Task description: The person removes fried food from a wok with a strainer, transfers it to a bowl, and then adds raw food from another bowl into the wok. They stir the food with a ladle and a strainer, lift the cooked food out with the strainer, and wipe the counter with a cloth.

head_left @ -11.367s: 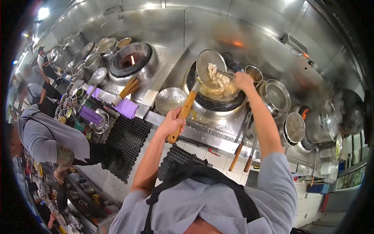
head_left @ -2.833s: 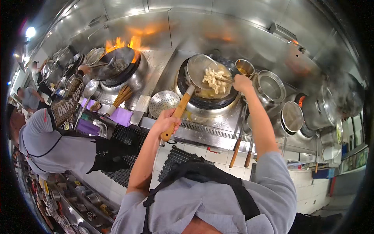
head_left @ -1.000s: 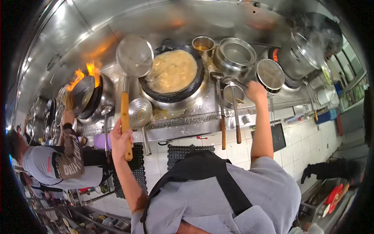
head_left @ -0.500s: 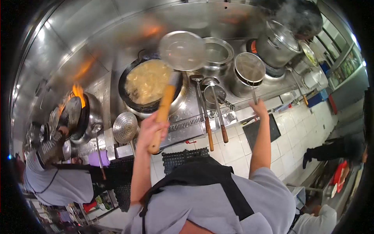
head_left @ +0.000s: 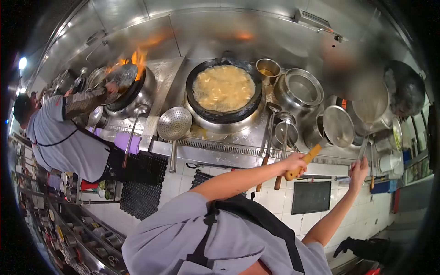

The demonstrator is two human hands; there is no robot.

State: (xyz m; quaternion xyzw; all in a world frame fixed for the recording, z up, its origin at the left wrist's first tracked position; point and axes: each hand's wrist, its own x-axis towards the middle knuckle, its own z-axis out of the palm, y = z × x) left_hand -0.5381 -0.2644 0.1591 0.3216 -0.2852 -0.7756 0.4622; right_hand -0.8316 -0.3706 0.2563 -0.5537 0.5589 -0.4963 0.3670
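As your left hand (head_left: 293,166) grasps the wooden handle (head_left: 314,153) of one mesh strainer (head_left: 338,126), right of centre in the frame, your right hand (head_left: 359,173) is closed round the metal handle (head_left: 364,147) of a second strainer (head_left: 371,103), farther right. On your surface (head_left: 166,77): one black wok (head_left: 222,117), upper centre, holding frothy pale liquid (head_left: 224,88); one perforated ladle (head_left: 174,123), to its lower left; one small pot (head_left: 268,69), to its upper right.

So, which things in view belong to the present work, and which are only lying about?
Seemingly in use:
wooden-handled strainer, in the left hand
metal-handled strainer, in the right hand
wok, probably

Apparently lying about:
perforated ladle
long-handled turner
purple cloth
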